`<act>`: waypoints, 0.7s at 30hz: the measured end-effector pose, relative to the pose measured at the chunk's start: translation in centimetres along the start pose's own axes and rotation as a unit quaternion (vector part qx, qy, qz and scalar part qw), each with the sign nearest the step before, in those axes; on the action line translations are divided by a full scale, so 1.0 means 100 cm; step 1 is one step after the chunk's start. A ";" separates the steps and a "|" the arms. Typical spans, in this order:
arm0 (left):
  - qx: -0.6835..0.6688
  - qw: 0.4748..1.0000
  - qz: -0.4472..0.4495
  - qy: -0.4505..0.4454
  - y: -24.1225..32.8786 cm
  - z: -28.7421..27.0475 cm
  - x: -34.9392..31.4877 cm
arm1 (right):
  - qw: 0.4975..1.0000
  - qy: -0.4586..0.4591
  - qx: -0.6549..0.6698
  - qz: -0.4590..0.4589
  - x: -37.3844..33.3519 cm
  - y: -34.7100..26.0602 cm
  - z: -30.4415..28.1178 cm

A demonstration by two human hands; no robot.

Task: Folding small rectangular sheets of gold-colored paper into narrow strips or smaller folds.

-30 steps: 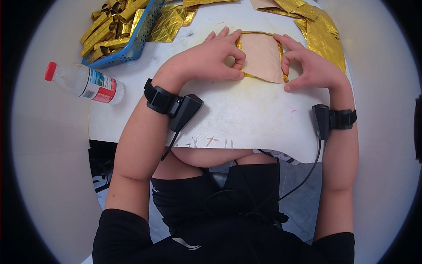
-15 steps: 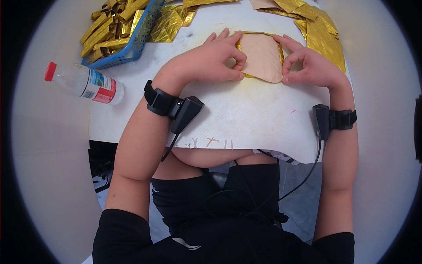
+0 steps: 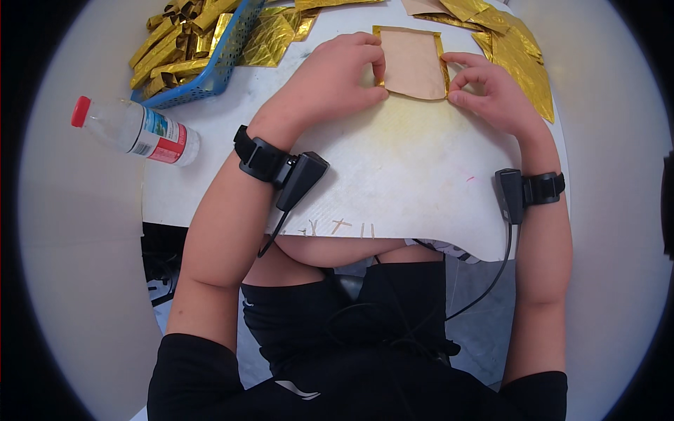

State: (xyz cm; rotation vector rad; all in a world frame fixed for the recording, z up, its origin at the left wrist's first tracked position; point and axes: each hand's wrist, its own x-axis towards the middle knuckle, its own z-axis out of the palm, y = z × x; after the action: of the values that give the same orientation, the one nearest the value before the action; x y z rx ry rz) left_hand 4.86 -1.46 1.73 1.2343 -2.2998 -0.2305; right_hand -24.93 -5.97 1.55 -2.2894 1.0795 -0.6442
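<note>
A sheet of gold foil paper (image 3: 413, 64) lies beige side up on the white tabletop, with narrow gold strips showing along its edges. My left hand (image 3: 333, 77) has its fingertips and thumb at the sheet's left edge, the fingers curled. At the opposite edge, my right hand (image 3: 488, 88) pinches the paper between curled fingers and thumb, near the lower right corner. Both wrists carry black straps with small dark boxes.
On the left stands a blue plastic basket (image 3: 219, 83) full of rolled gold foil pieces (image 3: 165, 52). A red-capped clear bottle (image 3: 137, 130) lies below it. More gold foil sheets (image 3: 516, 59) are spread at the far right, others (image 3: 267, 38) beside the basket.
Both hands have shifted the sheet a little farther away from me. It now looks flatter and squarer, and its near edge is straighter than before.
</note>
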 end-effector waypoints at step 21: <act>0.006 0.993 -0.112 -0.025 0.002 0.001 0.004 | 0.998 0.017 -0.058 -0.004 0.003 -0.002 0.007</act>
State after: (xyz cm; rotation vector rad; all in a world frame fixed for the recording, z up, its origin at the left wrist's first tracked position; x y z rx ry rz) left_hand 4.42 -1.68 1.85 1.5099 -2.2048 -0.3318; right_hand -24.25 -5.95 1.23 -2.3904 1.1516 -0.6409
